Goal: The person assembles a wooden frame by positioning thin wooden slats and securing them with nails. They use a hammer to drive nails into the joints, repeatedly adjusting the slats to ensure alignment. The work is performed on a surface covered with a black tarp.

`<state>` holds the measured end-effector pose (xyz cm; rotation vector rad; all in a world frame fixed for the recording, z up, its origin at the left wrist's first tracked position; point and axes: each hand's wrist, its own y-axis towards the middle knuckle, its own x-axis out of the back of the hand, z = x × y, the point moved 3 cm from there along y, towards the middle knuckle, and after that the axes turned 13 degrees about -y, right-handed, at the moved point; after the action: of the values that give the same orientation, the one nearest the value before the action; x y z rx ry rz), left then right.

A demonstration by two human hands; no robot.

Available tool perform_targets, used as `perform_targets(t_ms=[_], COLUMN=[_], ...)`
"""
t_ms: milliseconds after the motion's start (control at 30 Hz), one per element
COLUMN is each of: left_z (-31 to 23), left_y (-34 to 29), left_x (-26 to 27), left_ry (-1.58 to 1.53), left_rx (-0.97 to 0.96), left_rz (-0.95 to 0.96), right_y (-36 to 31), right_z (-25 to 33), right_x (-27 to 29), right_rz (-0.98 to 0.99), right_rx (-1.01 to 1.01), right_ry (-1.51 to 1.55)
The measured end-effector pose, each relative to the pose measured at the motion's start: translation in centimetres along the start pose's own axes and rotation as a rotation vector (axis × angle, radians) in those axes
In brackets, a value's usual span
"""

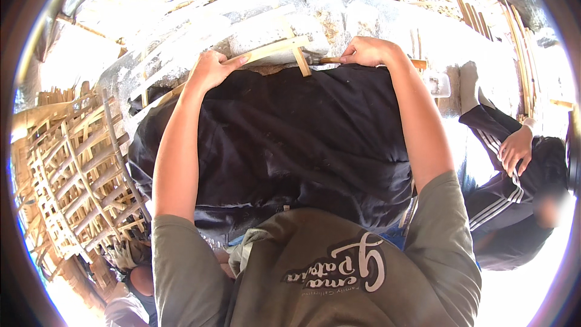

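Left hand (213, 70) holds bamboo strip (272, 50) — woven lattice (78, 175) left, 1 person (514, 175) right.

At the far edge of the black cloth (290, 121), the left hand (213, 69) covers part of a wooden strip (275, 48), the right hand (367, 52) part of a tool (330, 60); another person's head (549, 209) is blurred.

We see black draped cloth (302, 133), beyond it a pale-yellow wooden strip (272, 49), right of it white-striped black trousers (486, 195).
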<state>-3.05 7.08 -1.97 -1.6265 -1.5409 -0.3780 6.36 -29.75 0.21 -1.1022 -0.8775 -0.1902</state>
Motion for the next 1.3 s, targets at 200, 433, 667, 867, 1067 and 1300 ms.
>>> perform_targets(t_ms=[200, 433, 667, 867, 1067, 1300], left_z=[0.2, -0.3, 0.0, -0.8, -0.6, -1.0], left_y=[-0.3, -0.5, -0.3, -0.8, -1.2, -1.1], left_x=[0.1, 0.9, 0.6, 1.3, 1.7, 2.0], left_ry=[-0.019, -0.030, -0.020, -0.065, -0.125, -0.152], left_rx=[-0.024, 0.033, 0.014, 0.000, 0.006, -0.018], left_rz=[-0.035, -0.024, -0.011, -0.044, -0.105, -0.140], right_y=[-0.3, -1.0, -0.4, -0.7, -1.4, -0.5], right_z=[0.4, 1.6, 1.7, 1.8, 1.6, 0.3], right_x=[0.2, 0.7, 0.4, 0.8, 1.0, 0.2], right_rz=[-0.006, 0.005, -0.008, 0.019, 0.006, 0.020], right_rx=[0.025, 0.035, 0.033, -0.011, 0.010, -0.016], right_ry=[0.050, 0.052, 0.036, -0.023, 0.066, 0.092])
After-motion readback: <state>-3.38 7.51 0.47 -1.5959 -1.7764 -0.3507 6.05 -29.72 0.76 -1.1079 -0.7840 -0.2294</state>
